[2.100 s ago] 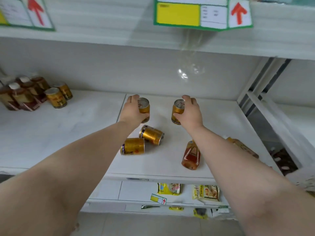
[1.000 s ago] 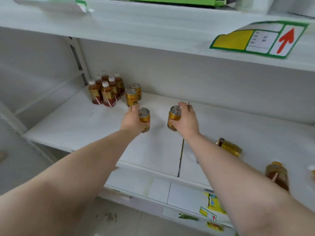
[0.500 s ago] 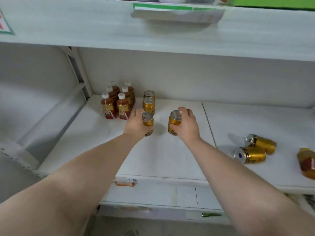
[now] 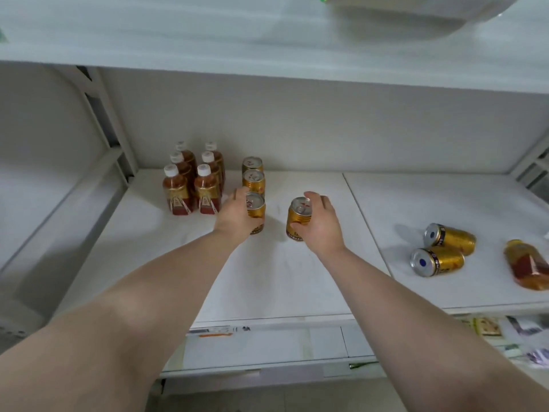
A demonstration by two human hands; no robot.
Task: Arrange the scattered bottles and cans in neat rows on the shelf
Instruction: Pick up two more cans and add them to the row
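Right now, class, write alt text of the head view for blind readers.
The left hand and right hand each grip an upright gold can at a shelf beside six standing bottles; two cans and a bottle lie toppled at right.

**Retail shop, stocked display shelving.** The white middle shelf [image 4: 297,278] is one tier of a metal shop unit. An upper shelf [image 4: 267,40] lies directly above it and a lower shelf [image 4: 267,343] below it, with a slotted upright [image 4: 101,114] at its left rear corner. The stock on the middle shelf is repeated units of the same products. Six white-capped bottles of brown drink [image 4: 207,191] stand in two files at its back left, with identical gold cans [image 4: 253,181] in a single file just beside them. Toppled cans [image 4: 450,238] and a toppled bottle [image 4: 527,266] lie on its right section. A label strip [image 4: 219,330] marks its front edge. Packaged goods [image 4: 487,327] sit on the tier below.
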